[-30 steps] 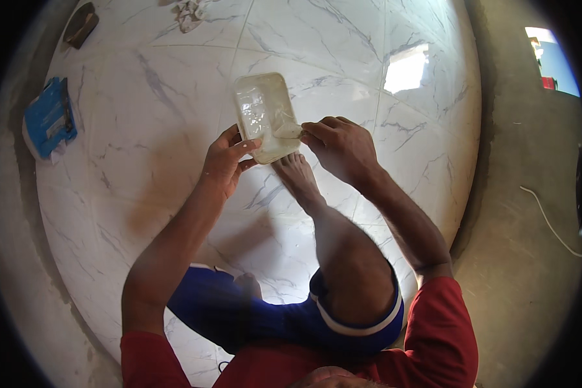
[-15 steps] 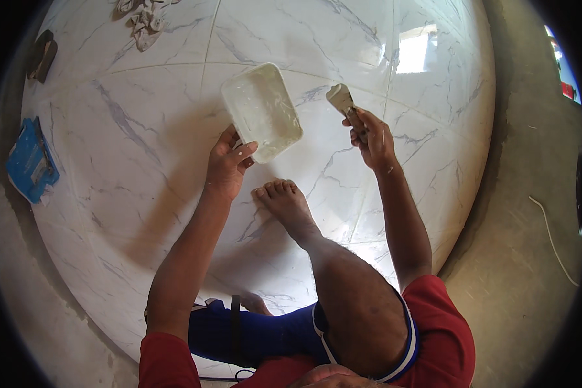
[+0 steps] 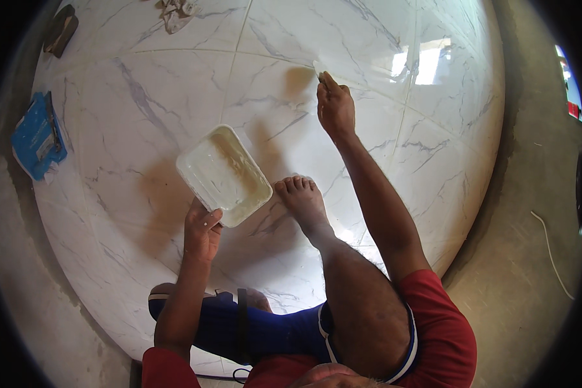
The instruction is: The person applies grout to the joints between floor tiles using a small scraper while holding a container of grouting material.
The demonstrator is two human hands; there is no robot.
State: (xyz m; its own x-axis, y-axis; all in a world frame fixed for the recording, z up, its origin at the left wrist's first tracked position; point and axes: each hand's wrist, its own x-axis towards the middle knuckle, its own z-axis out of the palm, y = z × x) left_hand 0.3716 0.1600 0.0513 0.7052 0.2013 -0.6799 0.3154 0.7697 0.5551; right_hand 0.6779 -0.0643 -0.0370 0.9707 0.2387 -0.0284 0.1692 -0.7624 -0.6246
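My left hand (image 3: 202,231) grips a white rectangular plastic tub (image 3: 223,169) by its near edge, thumb over the rim and fingers underneath. Pale, wet paste is smeared over its inside, and it is held tilted above the floor. Farther forward and to the right, my right hand (image 3: 336,107) is closed round a putty knife (image 3: 319,68). Only the pale blade end shows past the fingers; the handle is hidden in my grip. It points at the tiled floor (image 3: 271,84) close to a grout line. I cannot tell whether the blade touches the tile.
Glossy marbled tiles curve away to bare concrete (image 3: 524,194) on the right. A torn blue packet (image 3: 40,139) lies at the left edge, with a dark brown block (image 3: 59,31) beyond it. A crumpled cloth (image 3: 176,14) lies at the far side. My bare foot (image 3: 304,204) stands between my arms.
My left hand has drawn the tub nearer and to the left. The right hand has reached forward and left with the putty knife, turning so its back faces up.
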